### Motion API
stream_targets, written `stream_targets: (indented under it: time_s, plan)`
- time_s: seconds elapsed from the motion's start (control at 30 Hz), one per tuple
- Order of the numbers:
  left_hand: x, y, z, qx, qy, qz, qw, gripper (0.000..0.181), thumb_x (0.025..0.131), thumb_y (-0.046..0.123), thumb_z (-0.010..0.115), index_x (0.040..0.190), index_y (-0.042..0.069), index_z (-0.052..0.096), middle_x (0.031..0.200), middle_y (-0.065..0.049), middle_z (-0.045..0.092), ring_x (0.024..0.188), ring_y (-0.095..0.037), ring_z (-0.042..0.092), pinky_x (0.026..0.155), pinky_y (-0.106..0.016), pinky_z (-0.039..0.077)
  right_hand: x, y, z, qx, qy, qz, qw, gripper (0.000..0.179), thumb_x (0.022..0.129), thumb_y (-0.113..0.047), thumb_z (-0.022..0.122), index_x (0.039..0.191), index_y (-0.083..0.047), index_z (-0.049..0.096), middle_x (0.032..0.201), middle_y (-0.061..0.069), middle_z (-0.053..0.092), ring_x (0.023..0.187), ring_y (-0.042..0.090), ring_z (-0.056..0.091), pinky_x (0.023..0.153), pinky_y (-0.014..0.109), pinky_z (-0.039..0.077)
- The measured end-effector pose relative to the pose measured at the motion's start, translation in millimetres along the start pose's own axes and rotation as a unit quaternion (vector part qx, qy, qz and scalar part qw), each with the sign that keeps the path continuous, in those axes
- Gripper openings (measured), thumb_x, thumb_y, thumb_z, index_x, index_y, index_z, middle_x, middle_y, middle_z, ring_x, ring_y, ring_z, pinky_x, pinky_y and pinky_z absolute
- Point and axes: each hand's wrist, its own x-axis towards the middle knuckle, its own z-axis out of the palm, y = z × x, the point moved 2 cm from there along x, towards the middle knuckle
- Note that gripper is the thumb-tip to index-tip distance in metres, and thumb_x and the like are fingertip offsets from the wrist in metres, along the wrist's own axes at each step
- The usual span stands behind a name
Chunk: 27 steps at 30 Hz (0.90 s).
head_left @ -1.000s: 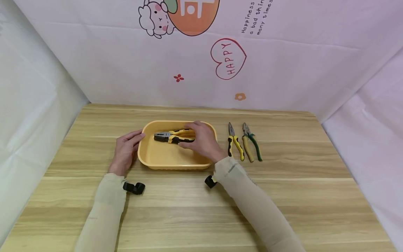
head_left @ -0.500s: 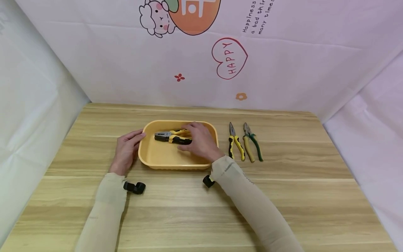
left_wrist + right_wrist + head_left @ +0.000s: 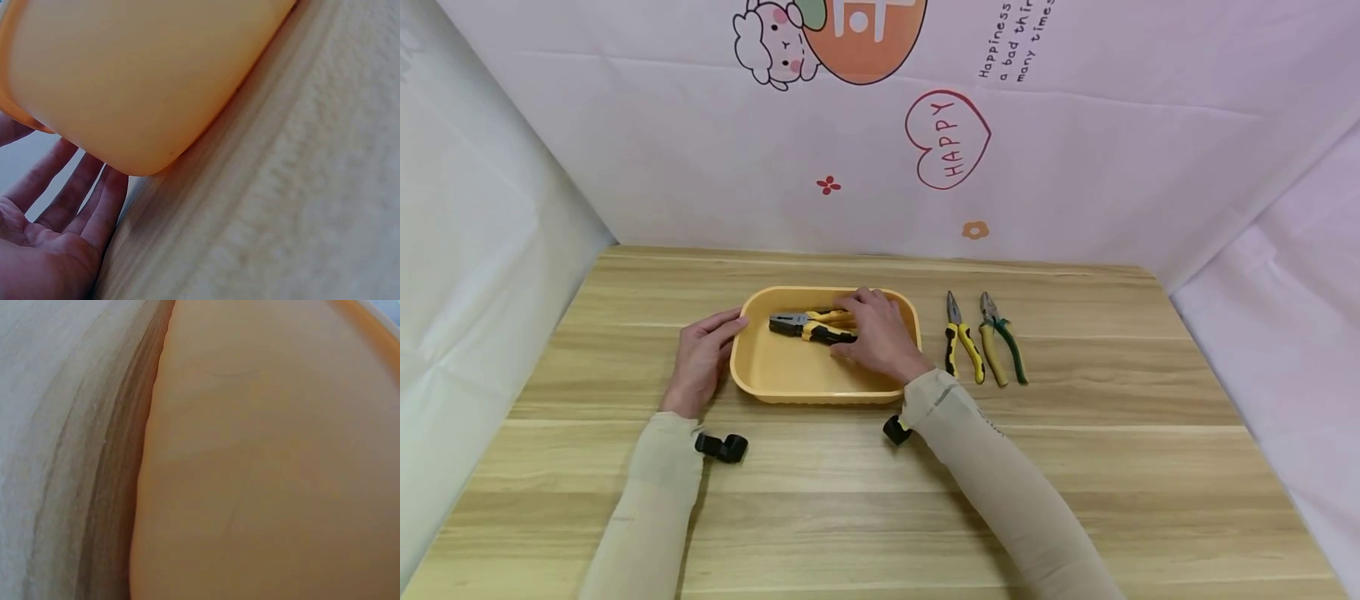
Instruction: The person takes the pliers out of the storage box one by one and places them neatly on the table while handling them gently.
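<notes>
A yellow plastic bin sits on the wooden table. Combination pliers with yellow and black handles lie inside it, heads toward the left; a dark piece shows beside their steel head. My right hand reaches over the bin's right side and grips the handle ends, thumb near and fingers far; the handle ends are hidden under it. My left hand holds the bin's left end, thumb at the rim and fingers along the outer wall. In the left wrist view, those fingers touch the wall from outside.
Right of the bin lie long-nose pliers with yellow and black handles. Beside them are pliers with one tan and one green handle. A white printed cloth hangs behind the table. In the right wrist view, the bin's wall fills most of the frame.
My right hand has shifted slightly left along the pliers' handles, so less of the handles shows. The pliers, the bin and my left hand stay practically in place.
</notes>
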Motion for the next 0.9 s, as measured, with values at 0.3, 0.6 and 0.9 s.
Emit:
stream_targets:
  time_s: [0.3, 0.6, 0.9]
  plan:
    - [-0.6, -0.1, 0.2, 0.005, -0.005, -0.001, 1.0000, 0.039, 0.095, 0.011, 0.073, 0.128, -0.009, 0.066, 0.108, -0.005, 0.075, 0.097, -0.015, 0.073, 0.084, -0.024, 0.059, -1.7, -2.0, 2.6, -0.021, -0.016, 0.005, 0.9996, 0.070, 0.087, -0.042, 0.082, 0.146, -0.014, 0.056, 0.142, 0.008, 0.047, 0.130, 0.029, 0.040, 0.100, 0.049, 0.035]
    - [-0.3, 0.9, 0.3, -0.010, -0.005, 0.002, 0.9999, 0.015, 0.095, 0.008, 0.073, 0.109, 0.008, 0.079, 0.103, -0.002, 0.075, 0.093, -0.014, 0.073, 0.082, -0.024, 0.059, -1.5, -0.6, 3.5, -0.020, -0.003, 0.012, 0.9997, 0.063, 0.088, -0.043, 0.081, 0.141, -0.015, 0.060, 0.131, 0.008, 0.049, 0.124, 0.028, 0.043, 0.096, 0.046, 0.037]
    - [-0.6, 0.9, 1.0, -0.003, -0.003, 0.002, 1.0000, 0.014, 0.096, 0.008, 0.072, 0.107, 0.010, 0.080, 0.103, -0.001, 0.075, 0.093, -0.013, 0.073, 0.081, -0.023, 0.059, -2.2, -0.9, 4.1, -0.027, 0.000, 0.038, 0.9989, 0.066, 0.087, -0.048, 0.079, 0.141, -0.014, 0.060, 0.132, 0.008, 0.051, 0.127, 0.030, 0.042, 0.100, 0.050, 0.036]
